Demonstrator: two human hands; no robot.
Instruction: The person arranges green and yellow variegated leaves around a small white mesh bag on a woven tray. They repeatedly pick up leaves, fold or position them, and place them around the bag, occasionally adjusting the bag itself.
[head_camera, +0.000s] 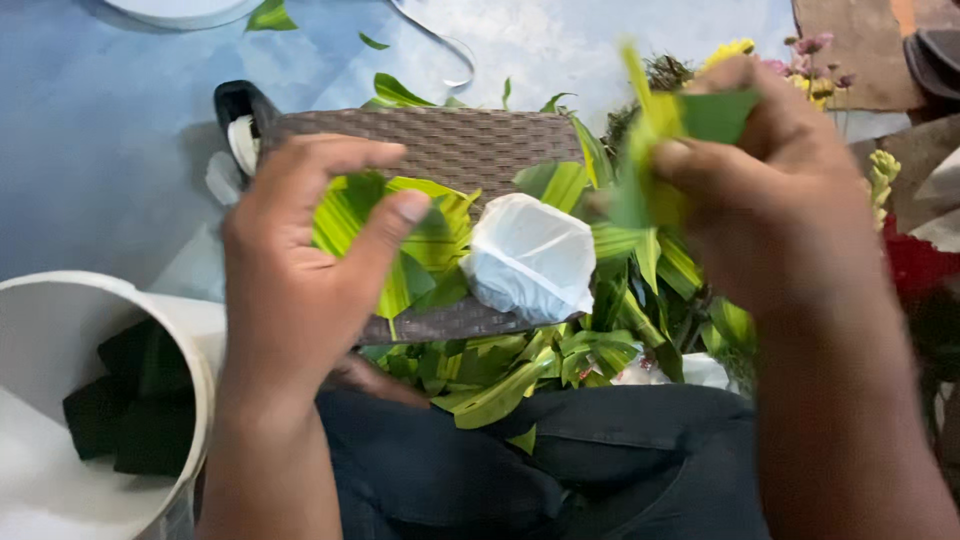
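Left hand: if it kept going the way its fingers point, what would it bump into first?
Probably the striped green leaves lying on the woven basket. The left hand points right, its fingers open just above those leaves. Beyond them sits a white plastic bag. Depth is hard to judge from above.

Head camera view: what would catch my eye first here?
Most striking are the two hands raised over a woven brown basket lined with striped green leaves. The right hand pinches a folded green leaf at upper right, while the left hand hovers open above the leaves at centre left. A crumpled white plastic bundle sits in the basket's middle, and a white bucket stands at lower left.
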